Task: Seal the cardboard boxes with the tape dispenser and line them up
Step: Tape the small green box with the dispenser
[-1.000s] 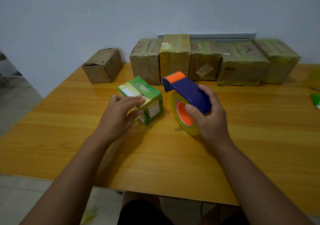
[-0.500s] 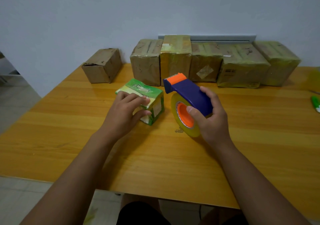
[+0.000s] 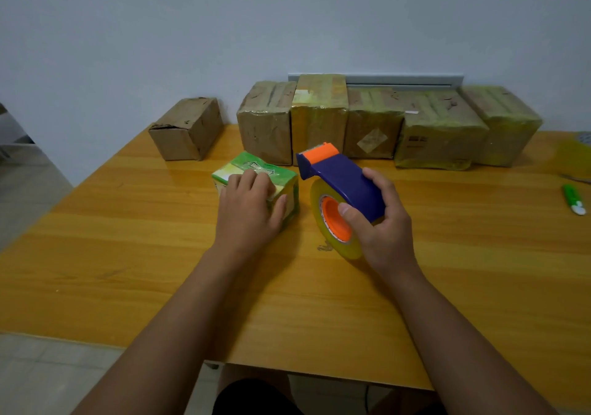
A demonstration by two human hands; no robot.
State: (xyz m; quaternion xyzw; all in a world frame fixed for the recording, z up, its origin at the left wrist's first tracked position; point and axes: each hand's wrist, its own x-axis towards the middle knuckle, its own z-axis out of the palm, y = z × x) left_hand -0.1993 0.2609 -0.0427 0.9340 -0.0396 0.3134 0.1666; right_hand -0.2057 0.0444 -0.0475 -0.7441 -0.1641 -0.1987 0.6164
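Small green box [image 3: 256, 174] flat on desk, near centre. Blue-and-orange tape dispenser [image 3: 339, 190] tilted just beside it. Five taped cardboard boxes [image 3: 374, 126] line the wall; a sixth [image 3: 187, 130] sits apart.

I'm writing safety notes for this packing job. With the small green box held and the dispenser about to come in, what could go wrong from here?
1. The left hand covers the top of the green box, so tape could land on the fingers.
2. The tape dispenser in the right hand has its cutter end pointed toward that hand, which it might nick.
3. The box looks small, so it may slide on the glossy table when tape is pulled.
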